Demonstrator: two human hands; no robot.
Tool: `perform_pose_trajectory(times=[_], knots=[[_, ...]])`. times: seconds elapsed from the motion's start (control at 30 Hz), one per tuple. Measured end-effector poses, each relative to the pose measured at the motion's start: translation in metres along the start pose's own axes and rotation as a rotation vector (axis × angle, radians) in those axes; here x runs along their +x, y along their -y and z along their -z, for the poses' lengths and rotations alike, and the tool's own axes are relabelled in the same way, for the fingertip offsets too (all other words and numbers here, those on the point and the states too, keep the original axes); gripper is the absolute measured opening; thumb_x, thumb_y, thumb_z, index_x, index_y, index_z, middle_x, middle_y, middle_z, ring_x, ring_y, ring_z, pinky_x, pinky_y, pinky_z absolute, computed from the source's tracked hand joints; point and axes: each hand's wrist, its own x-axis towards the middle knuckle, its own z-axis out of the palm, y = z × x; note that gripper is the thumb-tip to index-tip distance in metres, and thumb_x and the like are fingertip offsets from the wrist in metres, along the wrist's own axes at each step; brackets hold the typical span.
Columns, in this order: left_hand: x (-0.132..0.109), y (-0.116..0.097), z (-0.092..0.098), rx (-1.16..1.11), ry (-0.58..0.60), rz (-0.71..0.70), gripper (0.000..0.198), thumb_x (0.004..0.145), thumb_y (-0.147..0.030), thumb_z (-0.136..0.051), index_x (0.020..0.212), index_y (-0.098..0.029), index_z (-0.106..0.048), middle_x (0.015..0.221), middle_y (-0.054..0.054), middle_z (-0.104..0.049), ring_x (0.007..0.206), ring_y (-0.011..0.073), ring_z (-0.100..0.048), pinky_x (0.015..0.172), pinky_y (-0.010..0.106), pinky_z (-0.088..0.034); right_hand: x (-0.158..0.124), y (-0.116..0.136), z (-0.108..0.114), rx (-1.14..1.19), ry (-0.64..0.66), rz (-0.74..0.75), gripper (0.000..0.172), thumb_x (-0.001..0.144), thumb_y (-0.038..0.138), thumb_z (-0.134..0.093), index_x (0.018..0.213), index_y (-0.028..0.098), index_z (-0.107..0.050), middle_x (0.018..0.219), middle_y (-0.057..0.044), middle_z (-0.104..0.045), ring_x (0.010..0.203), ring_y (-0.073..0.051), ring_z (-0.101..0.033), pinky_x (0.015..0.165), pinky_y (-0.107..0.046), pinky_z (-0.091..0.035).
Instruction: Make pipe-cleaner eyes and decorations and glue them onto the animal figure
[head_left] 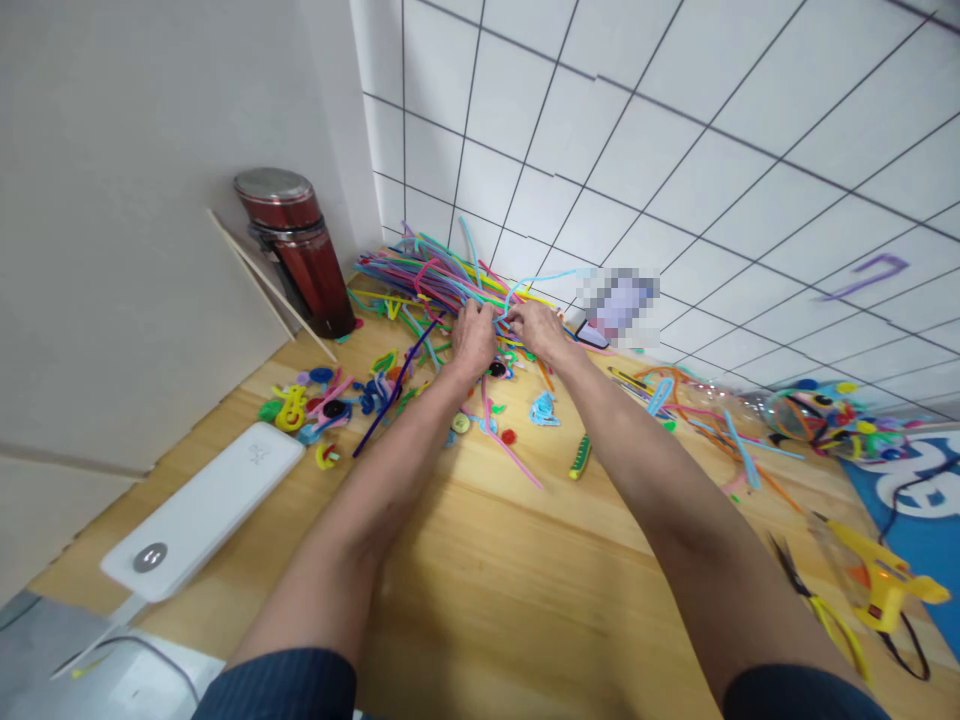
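Note:
A loose heap of colourful pipe cleaners [420, 268] lies at the back of the wooden table against the tiled wall. Both arms reach forward into its front edge. My left hand [474, 338] is closed there with curled fingers among the strands; its fingertips are partly hidden. Just to its right, my right hand [537, 328] is closed in a pinch by a light blue pipe cleaner [536, 278] that arcs up between the hands. A dark purple pipe cleaner [396, 388] slants across the table left of my left wrist.
Twisted pipe-cleaner pieces [294, 408] lie at the left near a white power strip-like device [210, 505]. A dark red thermos [304, 255] stands behind. On the right are a phone [616, 308], green cutter [580, 457], yellow-handled scissors [814, 595], yellow glue gun [881, 575] and decorated clear bottle [795, 412].

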Motion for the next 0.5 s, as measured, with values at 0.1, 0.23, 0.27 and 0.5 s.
perform_pose_trajectory(times=[0.1, 0.23, 0.27, 0.5], knots=[[0.003, 0.002, -0.002, -0.021, -0.016, -0.006, 0.031, 0.099, -0.017, -0.051, 0.125, -0.021, -0.067, 0.127, 0.015, -0.063, 0.119, 0.0293, -0.06, 0.101, 0.037, -0.048, -0.001, 0.001, -0.001, -0.002, 0.004, -0.013, 0.029, 0.087, 0.016, -0.061, 0.11, 0.022, -0.077, 0.112, -0.008, -0.076, 0.105, -0.024, -0.068, 0.095, -0.035, -0.052], [0.007, 0.006, -0.006, -0.093, -0.044, 0.021, 0.026, 0.102, -0.016, -0.045, 0.114, -0.018, -0.069, 0.121, 0.014, -0.068, 0.116, 0.0271, -0.062, 0.102, 0.035, -0.047, -0.002, 0.003, -0.005, -0.007, 0.003, -0.037, 0.028, 0.086, 0.016, -0.062, 0.109, 0.021, -0.076, 0.115, -0.009, -0.075, 0.109, -0.027, -0.067, 0.096, -0.039, -0.053], [0.008, 0.007, -0.007, -0.104, -0.048, 0.029, 0.027, 0.103, -0.015, -0.044, 0.114, -0.018, -0.068, 0.119, 0.013, -0.069, 0.116, 0.0267, -0.063, 0.102, 0.035, -0.047, -0.002, 0.004, -0.006, -0.006, 0.0, -0.04, 0.03, 0.086, 0.015, -0.062, 0.112, 0.021, -0.075, 0.117, -0.01, -0.075, 0.112, -0.028, -0.066, 0.098, -0.04, -0.053], [0.012, 0.008, -0.009, -0.102, -0.051, 0.054, 0.041, 0.102, -0.009, -0.035, 0.127, -0.02, -0.065, 0.121, 0.012, -0.071, 0.117, 0.0258, -0.064, 0.1, 0.034, -0.047, -0.002, 0.004, -0.009, 0.036, -0.013, -0.043, 0.042, 0.093, 0.014, -0.05, 0.127, 0.02, -0.072, 0.129, -0.013, -0.072, 0.124, -0.03, -0.063, 0.108, -0.043, -0.049]])
